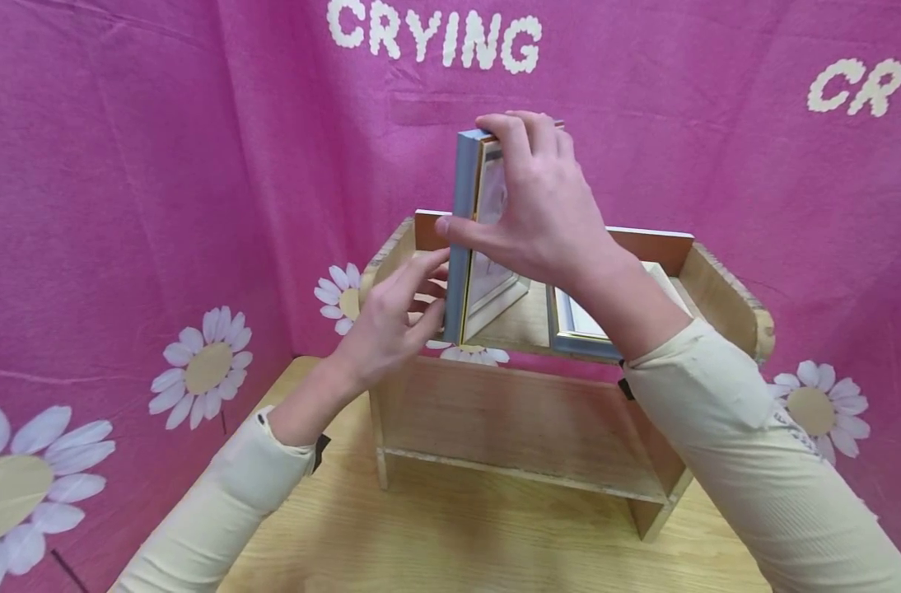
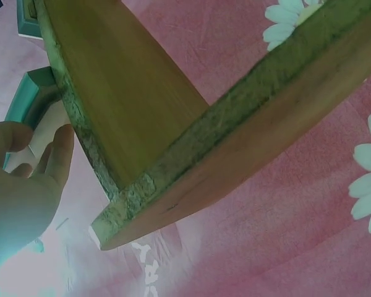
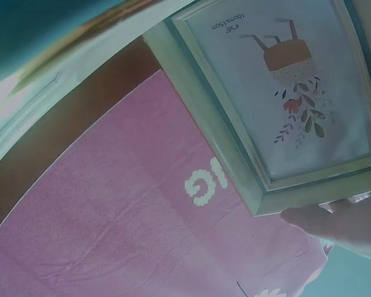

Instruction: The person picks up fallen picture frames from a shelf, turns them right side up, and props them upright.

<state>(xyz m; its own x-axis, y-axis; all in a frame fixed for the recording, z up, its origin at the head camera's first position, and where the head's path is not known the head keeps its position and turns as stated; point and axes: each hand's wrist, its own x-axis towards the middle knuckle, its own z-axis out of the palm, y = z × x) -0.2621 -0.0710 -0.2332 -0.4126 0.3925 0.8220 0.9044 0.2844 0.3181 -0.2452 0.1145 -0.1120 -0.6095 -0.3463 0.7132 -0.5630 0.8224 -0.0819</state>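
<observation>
A picture frame (image 1: 463,193) with a blue-grey outer edge stands upright at the top tier of a small wooden shelf (image 1: 510,420). My right hand (image 1: 550,198) grips it, fingers over the top edge and thumb on the near side edge. Its face shows a printed plant drawing (image 3: 297,86) in the right wrist view. Low on the frame's left side, my left hand (image 1: 387,317) has its loosely bent fingers at the edge; part of them passes behind the frame. A second frame (image 1: 587,344) lies on the top tier at the right, partly hidden by my right forearm.
The shelf has raised side panels (image 1: 732,301) and a back board (image 1: 654,241). It stands on a wood-grain table (image 1: 450,543). Pink cloth (image 1: 124,181) with daisies and white lettering hangs closely behind and on the left.
</observation>
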